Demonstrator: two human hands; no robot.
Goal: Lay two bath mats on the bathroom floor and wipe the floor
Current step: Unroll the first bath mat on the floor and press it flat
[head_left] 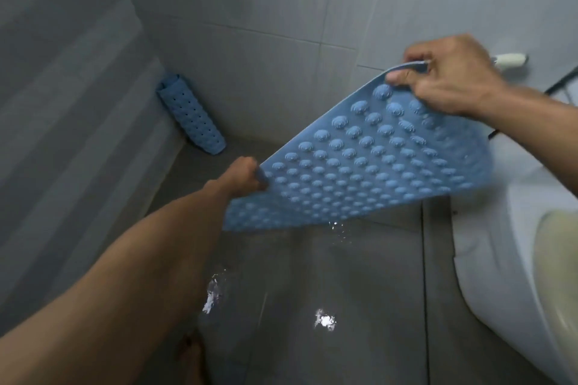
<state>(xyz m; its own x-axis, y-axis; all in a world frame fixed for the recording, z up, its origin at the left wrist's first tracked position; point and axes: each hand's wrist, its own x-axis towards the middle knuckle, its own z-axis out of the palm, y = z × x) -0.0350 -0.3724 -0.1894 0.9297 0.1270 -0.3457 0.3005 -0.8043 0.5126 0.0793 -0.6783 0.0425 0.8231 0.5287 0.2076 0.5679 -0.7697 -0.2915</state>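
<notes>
A blue rubber bath mat (pixel 369 162) covered in suction cups hangs spread in the air above the grey tiled floor (pixel 312 275). My left hand (pixel 242 176) grips its near left corner. My right hand (pixel 450 75) pinches the far upper corner, thumb on the cupped side. The mat slopes down from right to left. A second blue mat (pixel 192 114), rolled up and dotted with holes, leans in the corner where the floor meets the wall.
The floor is wet, with bright reflections (pixel 323 319) on it. A white toilet (pixel 516 259) stands at the right. A white spray handle (pixel 511 59) hangs on the tiled wall behind my right hand. A bare foot (pixel 189 353) shows at the bottom.
</notes>
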